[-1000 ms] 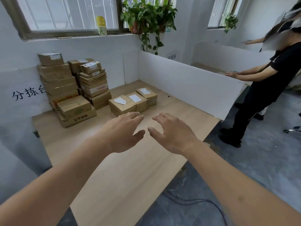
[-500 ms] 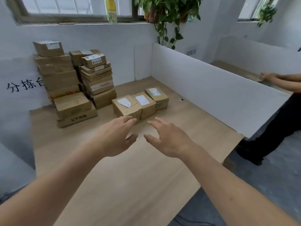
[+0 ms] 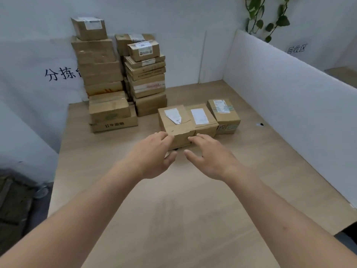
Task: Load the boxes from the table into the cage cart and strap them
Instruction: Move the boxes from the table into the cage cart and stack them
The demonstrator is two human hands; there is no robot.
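Both hands (image 3: pixel 185 157) at nearest box (image 3: pixel 176 122)

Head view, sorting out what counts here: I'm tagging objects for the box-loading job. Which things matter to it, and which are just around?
Part of the job:
- nearest box, both hands reaching for it
- two boxes beside it
- stacked boxes
- left hand, right hand
- table

Just around:
- white divider
- hanging plant

Left hand (image 3: pixel 154 155) and right hand (image 3: pixel 210 157) reach forward, fingers relaxed.
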